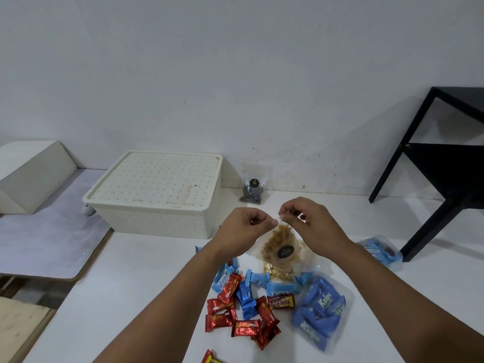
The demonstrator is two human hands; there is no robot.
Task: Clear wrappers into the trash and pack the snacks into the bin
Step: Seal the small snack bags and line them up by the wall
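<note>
Fingers of both your hands are curled and pinching the top edge of a clear snack bag (281,251), which hangs below them over the white table (146,284). Your left hand (248,226) pinches the bag's top at its left side with thumb and forefinger; your right hand (309,221) pinches it just beside, thumb and forefinger meeting at the bag's upper edge. The two pinches nearly touch. The bag holds brown crisp sticks and bears a dark round label.

Below your fingers, toward you, lies a heap of red candy bars (243,318) mixed with small blue packets (248,289). To the right of the heap, under your right forearm, lies a clear pouch of blue bars (320,310). Another blue pouch (379,251) lies well to the right of your right hand, near the leg of a black stand (429,200).

Beyond your left fingers sits the cream bin (154,195) with its dotted lid on. Beyond your right fingers, against the wall, a small clear bag of dark sweets (253,191) stands upright just beside the bin.
</note>
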